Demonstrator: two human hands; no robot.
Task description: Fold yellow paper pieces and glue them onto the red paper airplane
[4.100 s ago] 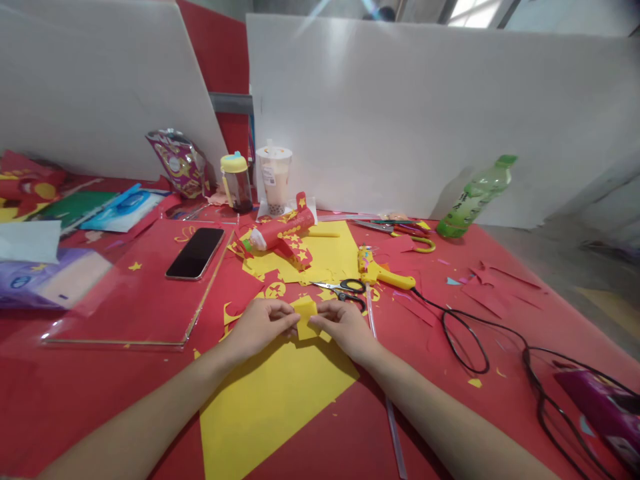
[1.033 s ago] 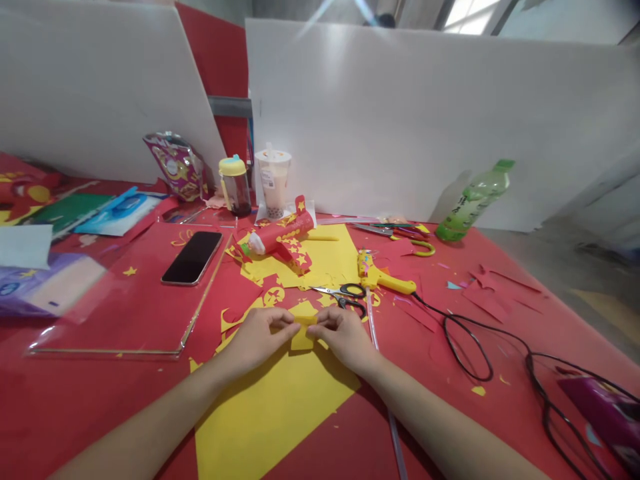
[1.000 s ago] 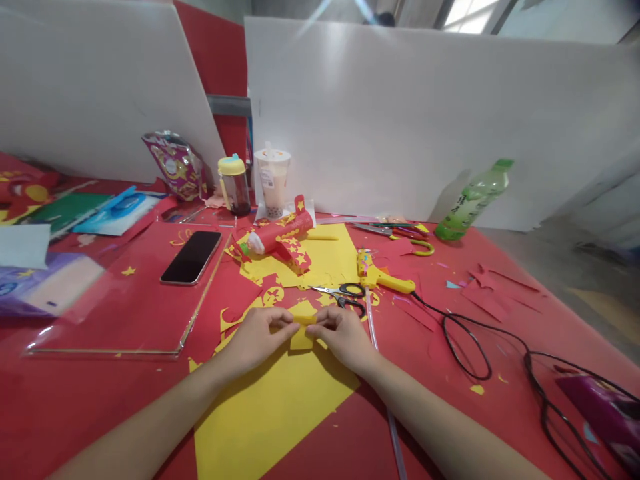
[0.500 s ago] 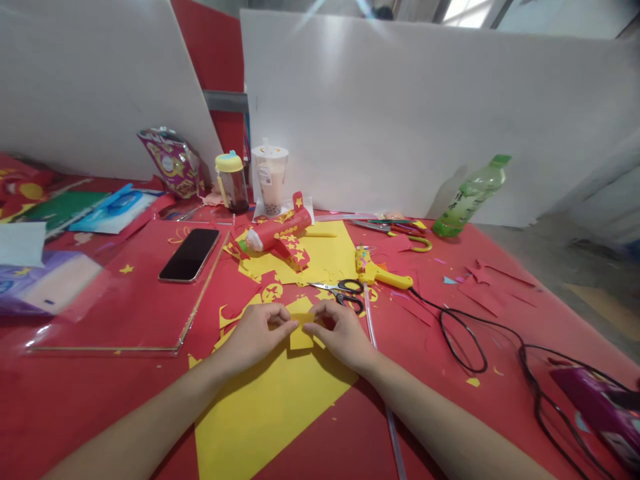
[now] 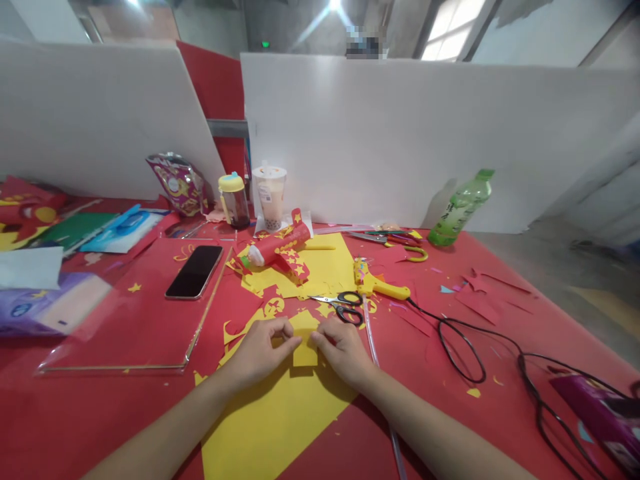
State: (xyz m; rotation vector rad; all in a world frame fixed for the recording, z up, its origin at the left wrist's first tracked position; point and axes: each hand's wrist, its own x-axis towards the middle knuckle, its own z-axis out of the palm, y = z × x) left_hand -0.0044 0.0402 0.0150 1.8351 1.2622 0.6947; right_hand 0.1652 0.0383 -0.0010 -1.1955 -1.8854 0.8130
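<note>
A small piece of yellow paper (image 5: 305, 353) is held up between my two hands, above a larger sheet of yellow paper (image 5: 265, 433). My left hand (image 5: 267, 347) pinches its left edge between thumb and fingers. On the other side, my right hand (image 5: 345, 348) grips the right edge the same way. Just beyond the fingers lie black-handled scissors (image 5: 345, 305), blades toward the left, among yellow cut-out scraps (image 5: 274, 307). Farther back, a red paper airplane model (image 5: 280, 248) with yellow stars rests on another yellow sheet (image 5: 333, 267).
A yellow glue gun (image 5: 383, 287) lies right of the scissors, its black cord (image 5: 463, 375) looping rightward. A phone (image 5: 195, 272) is at left. Behind stand a bubble tea cup (image 5: 271, 200), a yellow-lidded bottle (image 5: 235, 203) and a tilted green bottle (image 5: 460, 210) against white boards (image 5: 380, 140).
The view has tilted up slightly, so things sit lower in the picture. My fingertips have drawn a little apart, and more of the small paper's face shows between them.
</note>
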